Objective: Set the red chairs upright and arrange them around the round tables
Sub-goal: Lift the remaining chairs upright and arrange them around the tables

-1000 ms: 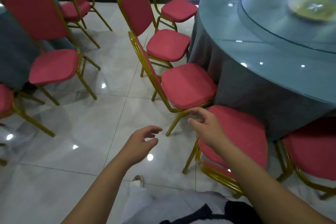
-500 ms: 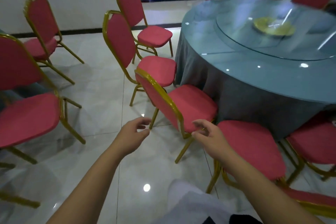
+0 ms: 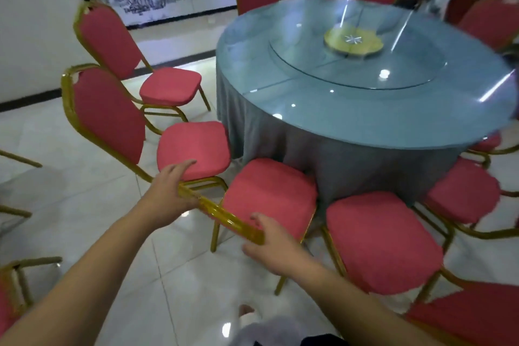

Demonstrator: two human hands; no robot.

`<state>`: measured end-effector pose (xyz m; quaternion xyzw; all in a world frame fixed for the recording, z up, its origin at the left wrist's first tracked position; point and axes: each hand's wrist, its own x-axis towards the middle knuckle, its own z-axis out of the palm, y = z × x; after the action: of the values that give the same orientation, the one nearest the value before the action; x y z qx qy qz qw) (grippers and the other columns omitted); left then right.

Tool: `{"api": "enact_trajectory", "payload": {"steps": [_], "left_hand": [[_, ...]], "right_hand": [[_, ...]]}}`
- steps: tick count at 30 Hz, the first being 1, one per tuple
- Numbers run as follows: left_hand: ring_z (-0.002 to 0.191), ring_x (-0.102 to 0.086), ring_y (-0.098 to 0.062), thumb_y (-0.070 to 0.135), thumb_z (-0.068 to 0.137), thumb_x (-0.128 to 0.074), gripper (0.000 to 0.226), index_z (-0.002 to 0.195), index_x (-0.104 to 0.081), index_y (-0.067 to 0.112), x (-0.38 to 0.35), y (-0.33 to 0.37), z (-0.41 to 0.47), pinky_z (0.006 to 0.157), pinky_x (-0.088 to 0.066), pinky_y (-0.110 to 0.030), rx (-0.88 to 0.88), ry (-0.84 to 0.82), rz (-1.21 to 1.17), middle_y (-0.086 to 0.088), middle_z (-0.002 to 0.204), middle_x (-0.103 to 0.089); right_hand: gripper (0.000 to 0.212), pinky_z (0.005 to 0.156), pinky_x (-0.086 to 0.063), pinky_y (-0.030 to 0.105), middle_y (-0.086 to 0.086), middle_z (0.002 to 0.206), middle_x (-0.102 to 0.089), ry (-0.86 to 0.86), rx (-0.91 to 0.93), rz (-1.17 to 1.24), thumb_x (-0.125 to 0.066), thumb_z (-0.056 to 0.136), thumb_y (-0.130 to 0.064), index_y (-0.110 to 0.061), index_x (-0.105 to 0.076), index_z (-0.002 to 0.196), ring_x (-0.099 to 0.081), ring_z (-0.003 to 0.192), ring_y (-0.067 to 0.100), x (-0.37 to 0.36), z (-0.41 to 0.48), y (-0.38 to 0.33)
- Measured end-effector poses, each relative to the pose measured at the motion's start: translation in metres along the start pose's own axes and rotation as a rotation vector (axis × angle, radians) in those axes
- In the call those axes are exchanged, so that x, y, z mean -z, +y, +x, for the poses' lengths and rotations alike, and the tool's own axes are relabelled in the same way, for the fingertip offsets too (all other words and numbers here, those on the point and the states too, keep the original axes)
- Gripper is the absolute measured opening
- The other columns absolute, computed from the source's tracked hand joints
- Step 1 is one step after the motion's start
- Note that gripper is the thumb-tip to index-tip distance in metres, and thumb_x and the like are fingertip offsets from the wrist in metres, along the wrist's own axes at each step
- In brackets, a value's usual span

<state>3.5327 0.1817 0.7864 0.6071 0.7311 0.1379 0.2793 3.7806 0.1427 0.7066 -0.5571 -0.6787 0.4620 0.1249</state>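
One round table, grey-clothed and glass-topped, with one glass turntable, fills the far right; red chairs ring it: three on the far side, two at the left, about six down the right, too blurred there for an exact count; the near chair stands upright, seat just at the cloth; two hands hold its gold top rail: left hand at the left end, rail between the thumb and close-set, nearly straight fingers; right hand at the right end, thumb over, fingers curled under; one yellow dish sits at the turntable's centre.
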Motion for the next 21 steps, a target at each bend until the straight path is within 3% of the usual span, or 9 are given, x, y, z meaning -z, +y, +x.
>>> {"api": "enact_trajectory", "payload": {"steps": [3,7,10,13,16,18,21], "left_hand": [[0.137,-0.033,-0.031,0.027,0.073,-0.085,0.091,0.150,-0.036,0.034,0.012,-0.013,0.041,0.112,-0.036,-0.049,-0.028,-0.152,0.172,-0.008,0.151,-0.036],[0.122,-0.047,-0.016,0.019,0.078,-0.076,0.070,0.141,-0.049,0.034,0.007,-0.026,0.091,0.103,-0.046,-0.036,-0.174,-0.335,0.370,0.004,0.140,-0.052],[0.117,-0.048,-0.005,0.014,0.080,-0.069,0.064,0.129,-0.050,0.052,0.011,-0.041,0.130,0.096,-0.045,-0.024,-0.253,-0.688,0.379,0.016,0.133,-0.053],[0.104,-0.055,-0.004,0.019,0.071,-0.069,0.073,0.121,-0.045,0.066,0.016,-0.062,0.153,0.083,-0.045,-0.022,-0.337,-0.995,0.519,0.020,0.118,-0.055],[0.096,-0.059,-0.007,0.016,0.073,-0.063,0.071,0.130,-0.049,0.055,0.008,-0.081,0.159,0.079,-0.048,-0.024,-0.559,-0.907,0.589,0.019,0.110,-0.062],[0.097,-0.060,-0.010,0.011,0.076,-0.051,0.060,0.126,-0.057,0.045,0.006,-0.086,0.158,0.075,-0.044,-0.022,-0.687,-0.804,0.579,0.014,0.108,-0.065],[0.088,-0.059,-0.013,0.010,0.077,-0.041,0.053,0.116,-0.062,0.039,0.005,-0.093,0.162,0.071,-0.047,-0.026,-0.719,-0.777,0.533,0.011,0.094,-0.062]], "right_hand": [[0.083,0.110,-0.037,0.040,-0.001,0.147,-0.043,-0.038,0.017,-0.249,-0.058,0.078,-0.049,-0.031,-0.025,0.152,-0.042,0.131,0.025,-0.016,0.007,-0.010],[0.056,0.094,-0.047,0.032,-0.004,0.123,-0.060,0.076,-0.045,-0.080,-0.063,0.079,-0.032,-0.032,-0.055,0.134,-0.056,0.110,0.017,-0.012,0.011,-0.019],[0.051,0.085,-0.054,0.034,-0.007,0.112,-0.062,0.119,-0.192,-0.011,-0.065,0.075,-0.029,-0.035,-0.062,0.126,-0.061,0.098,0.013,-0.015,0.015,-0.015],[0.053,0.093,-0.047,0.033,-0.013,0.115,-0.061,0.251,-0.370,-0.039,-0.066,0.076,-0.030,-0.041,-0.061,0.127,-0.057,0.108,0.011,-0.037,0.021,-0.016],[0.042,0.096,-0.033,0.035,-0.020,0.114,-0.058,0.494,-0.560,-0.124,-0.063,0.079,-0.030,-0.046,-0.064,0.117,-0.044,0.120,0.009,-0.062,0.030,-0.031],[0.038,0.102,-0.033,0.041,-0.022,0.117,-0.055,0.596,-0.664,-0.146,-0.062,0.081,-0.031,-0.047,-0.065,0.115,-0.038,0.126,0.009,-0.073,0.038,-0.040],[0.039,0.102,-0.036,0.038,-0.017,0.120,-0.057,0.654,-0.718,-0.197,-0.066,0.082,-0.023,-0.044,-0.064,0.114,-0.042,0.125,0.014,-0.081,0.045,-0.044]]}}
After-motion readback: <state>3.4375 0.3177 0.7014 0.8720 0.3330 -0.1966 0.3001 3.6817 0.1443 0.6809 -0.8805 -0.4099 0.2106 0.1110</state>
